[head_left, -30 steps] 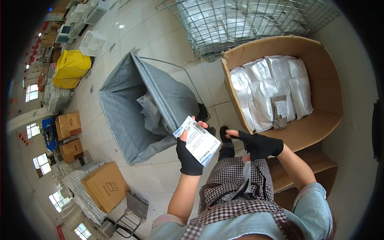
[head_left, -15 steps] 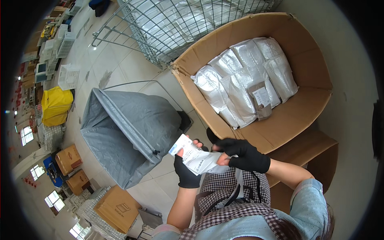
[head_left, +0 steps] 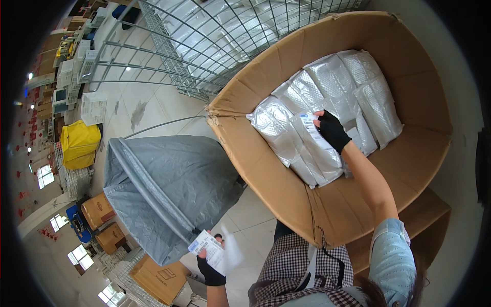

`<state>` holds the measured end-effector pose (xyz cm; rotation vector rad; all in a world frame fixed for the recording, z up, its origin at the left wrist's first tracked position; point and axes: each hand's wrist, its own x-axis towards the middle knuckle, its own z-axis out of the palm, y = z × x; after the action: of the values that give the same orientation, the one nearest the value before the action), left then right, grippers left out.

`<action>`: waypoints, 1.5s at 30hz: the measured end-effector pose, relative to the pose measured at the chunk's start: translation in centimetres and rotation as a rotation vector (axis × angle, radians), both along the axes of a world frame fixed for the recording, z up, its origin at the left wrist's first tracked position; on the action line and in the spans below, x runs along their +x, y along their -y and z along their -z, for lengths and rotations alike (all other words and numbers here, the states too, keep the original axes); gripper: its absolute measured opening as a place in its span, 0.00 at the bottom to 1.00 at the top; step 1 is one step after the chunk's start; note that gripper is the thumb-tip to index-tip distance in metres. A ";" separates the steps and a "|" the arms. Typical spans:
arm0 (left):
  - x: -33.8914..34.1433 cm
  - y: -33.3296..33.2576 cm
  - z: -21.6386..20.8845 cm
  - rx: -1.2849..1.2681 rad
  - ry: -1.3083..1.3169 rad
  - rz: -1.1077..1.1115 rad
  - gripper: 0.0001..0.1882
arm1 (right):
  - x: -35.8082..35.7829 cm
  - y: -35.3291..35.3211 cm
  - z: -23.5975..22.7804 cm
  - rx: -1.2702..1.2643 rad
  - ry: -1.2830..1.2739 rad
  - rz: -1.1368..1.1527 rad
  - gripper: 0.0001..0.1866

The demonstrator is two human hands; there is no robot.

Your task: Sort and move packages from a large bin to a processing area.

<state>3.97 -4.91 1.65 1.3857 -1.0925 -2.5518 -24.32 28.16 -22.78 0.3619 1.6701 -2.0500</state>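
My left hand point(head_left: 211, 269), in a black fingerless glove, is closed on several white printed labels point(head_left: 208, 247). It is low, beside the mouth of the grey bag. A translucent whitish sheet point(head_left: 233, 251) hangs blurred next to the labels. My right hand point(head_left: 332, 131), gloved the same way, reaches into the open cardboard box point(head_left: 276, 190). Its fingers pinch one white label point(head_left: 310, 124) over the silver bubble-wrap packages point(head_left: 300, 92). Whether that label touches the package under it, I cannot tell. The packages lie side by side on the box's contents.
A wire cage point(head_left: 204, 77) with more silver packages stands behind the box. The large grey bag point(head_left: 179, 174) hangs open on a metal frame at the left. Beyond are a yellow bag point(head_left: 80, 145), a white crate point(head_left: 93, 108) and closed cartons point(head_left: 159, 279).
My right hand has left the labels and moved up into the box with one label. My left hand has moved down and left with the others. The view has shifted somewhat.
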 end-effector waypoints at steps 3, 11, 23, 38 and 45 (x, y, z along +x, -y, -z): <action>0.2 -0.3 0.5 0.027 0.035 0.057 0.32 | -1.4 3.6 3.5 0.045 0.057 -0.074 0.12; -0.7 -1.5 2.9 0.063 0.131 0.028 0.31 | -3.1 11.9 13.8 0.492 -0.574 -0.132 0.18; -0.9 -1.6 4.5 0.109 0.238 -0.004 0.32 | 0.8 12.4 13.5 0.920 -0.906 -0.417 0.27; 2.0 -0.6 3.2 0.217 0.142 -0.017 0.33 | -0.2 8.0 9.7 0.925 -0.012 -0.357 0.36; -0.1 -2.2 0.7 0.272 -0.012 0.413 0.39 | -0.5 4.8 -7.7 0.499 0.045 -0.469 0.19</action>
<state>3.90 -2.73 0.96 1.3056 -1.1704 -3.0974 -24.80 23.31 -15.04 0.1486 1.9999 -1.2748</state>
